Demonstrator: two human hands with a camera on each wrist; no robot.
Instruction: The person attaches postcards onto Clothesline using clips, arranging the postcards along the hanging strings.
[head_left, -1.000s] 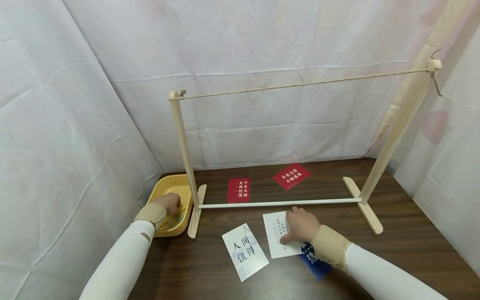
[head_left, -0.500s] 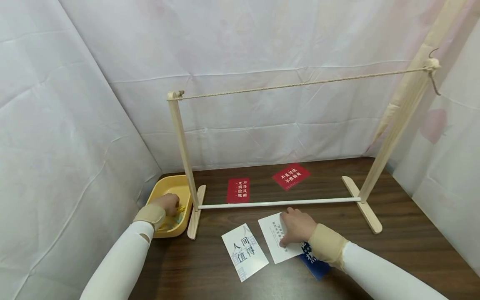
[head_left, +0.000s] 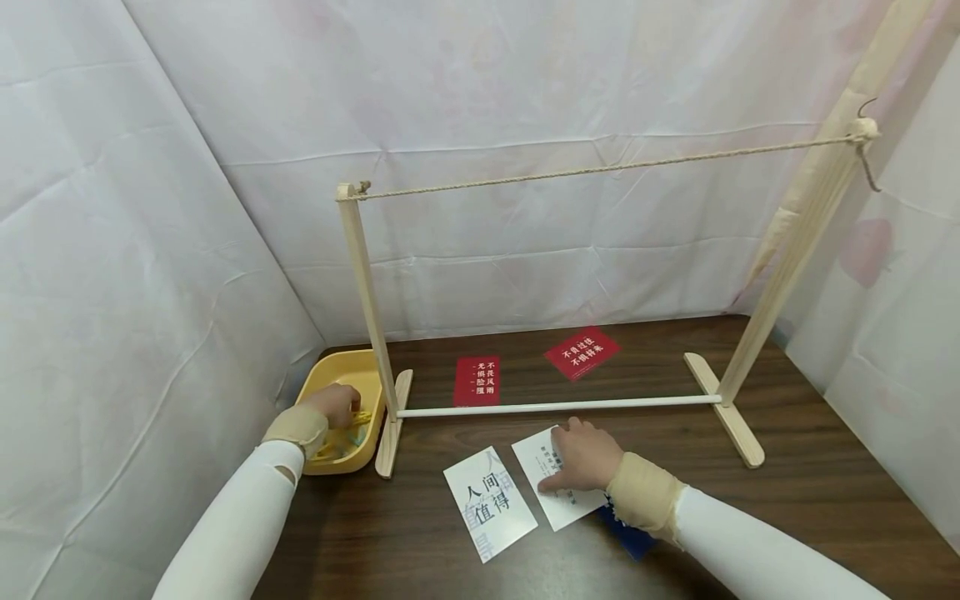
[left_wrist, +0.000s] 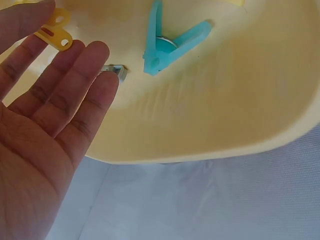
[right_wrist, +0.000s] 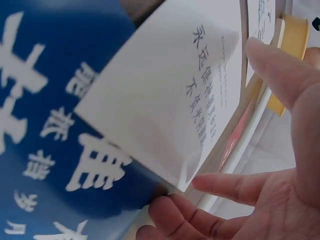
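Observation:
In the yellow tray (head_left: 315,466) at the left, my left hand (head_left: 333,404) pinches a yellow clothespin (left_wrist: 60,37) between thumb and forefinger, its other fingers straight. Beside them in the tray lies a turquoise clothespin (left_wrist: 165,50). My right hand (head_left: 588,457) lies over a white card (right_wrist: 145,95) with small vertical writing. Its thumb and fingers are spread toward opposite edges, the forefinger touching one corner. That card partly overlaps a dark blue card (head_left: 632,533), mostly hidden by the wrist in the head view. To its left lies another white card (head_left: 491,504) with large characters.
Two red cards (head_left: 477,393) (head_left: 582,352) lie further back on the dark wooden table (head_left: 840,500). A wooden stand with a white crossbar (head_left: 558,407) and a rope (head_left: 600,170) along its top spans the middle. White cloth (head_left: 480,275) hangs behind.
My right hand has moved left, and the white card beneath it has shifted left and turned, covering less of its edge by the thumb. The left hand has barely moved in the tray.

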